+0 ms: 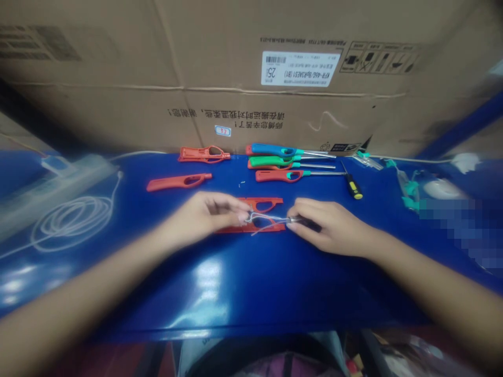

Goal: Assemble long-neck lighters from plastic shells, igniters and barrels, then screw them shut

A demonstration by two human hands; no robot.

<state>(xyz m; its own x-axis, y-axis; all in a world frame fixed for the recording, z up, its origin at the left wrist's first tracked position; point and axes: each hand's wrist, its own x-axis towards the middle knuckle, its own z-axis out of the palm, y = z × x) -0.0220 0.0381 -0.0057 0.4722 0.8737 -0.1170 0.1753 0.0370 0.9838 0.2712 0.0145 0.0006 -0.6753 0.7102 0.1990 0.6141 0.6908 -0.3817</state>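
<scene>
An orange lighter shell half point(262, 205) lies open on the blue table point(220, 283) between my hands. My left hand point(208, 212) pinches a thin wire part point(262, 219) at the shell's left side. My right hand point(330, 222) is closed round a dark slender metal tube point(304, 222) whose tip meets the wire over the shell. Both hands rest on the table surface.
Behind lie two more orange shell halves point(178, 182) point(204, 154), three assembled lighters point(291, 163), a yellow-handled screwdriver point(352, 186), teal parts point(408, 191) and a coiled white cable point(70, 220). A big cardboard box point(251, 78) walls off the back.
</scene>
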